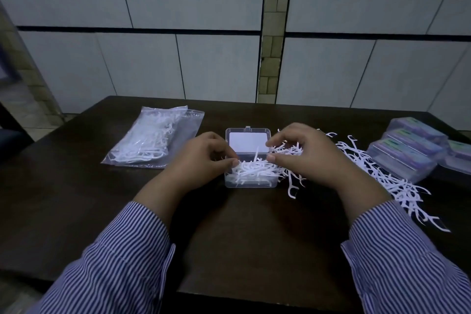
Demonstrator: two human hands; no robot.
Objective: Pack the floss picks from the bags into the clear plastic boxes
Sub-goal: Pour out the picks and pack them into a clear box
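Pale wall tiles (pixel 209 66) rise behind a dark wooden table (pixel 242 232) where the work is laid out. At the far left lies a clear plastic bag (pixel 153 135) with white floss picks sealed inside, a second, flatter bag showing from under its right edge. Next comes the left hand (pixel 204 158), its fingers curled and its fingertips pinching picks at the left rim of the open clear box (pixel 251 181). That box sits at the middle of the table, its lid (pixel 248 141) tipped back toward the wall (a white card shows through it), and a tangle of picks (pixel 254 169) fills it to the brim. The right hand (pixel 308 158) hovers over the box's right side, fingers bent around a bunch of picks. Beyond it a loose heap of floss picks (pixel 390 178) trails along the table toward the near right edge. At the far right stand closed boxes (pixel 407 150), stacked together, with coloured labels too blurred to read.
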